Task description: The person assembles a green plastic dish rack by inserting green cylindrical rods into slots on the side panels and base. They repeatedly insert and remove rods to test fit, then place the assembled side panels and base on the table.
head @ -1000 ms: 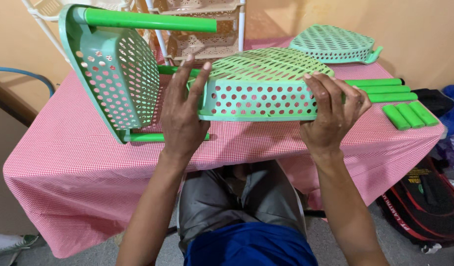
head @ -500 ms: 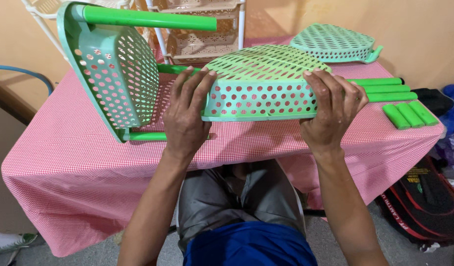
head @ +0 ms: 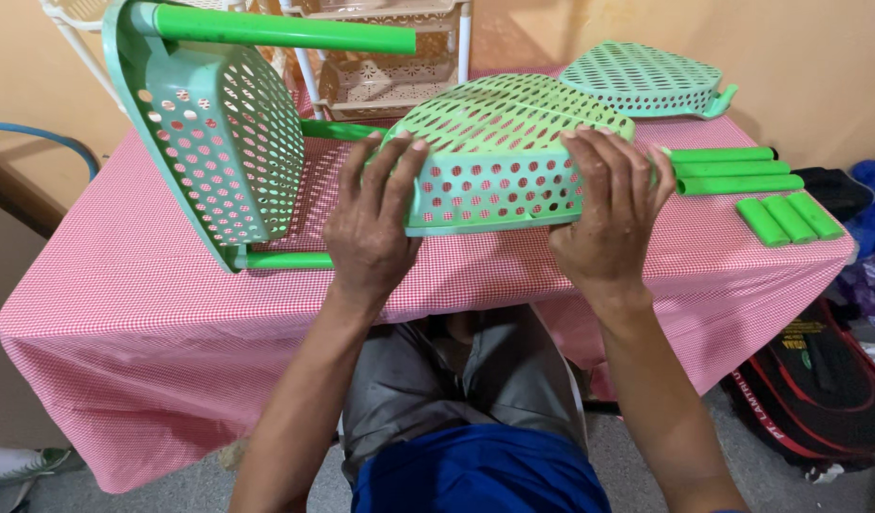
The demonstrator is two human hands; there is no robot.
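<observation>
I hold a light green perforated plastic basket tray (head: 499, 152) upside down over the table, its left end close to green poles. My left hand (head: 371, 223) grips its near left side; my right hand (head: 608, 214) grips its near right side. To the left, a second green basket tray (head: 214, 133) stands on its side with green poles (head: 281, 28) fitted through its corners, one along the top, one low (head: 285, 259) on the cloth.
A table with a red-and-white checked cloth (head: 143, 294) holds a third green tray (head: 646, 81) at the back right, long green poles (head: 732, 171) and short green tubes (head: 789, 218) at right. A beige rack (head: 385, 57) stands behind. A dark bag (head: 827, 380) lies on the floor at right.
Both hands have shifted slightly on the upside-down tray, and the tray has tipped and edged a little toward the poles on the left.
</observation>
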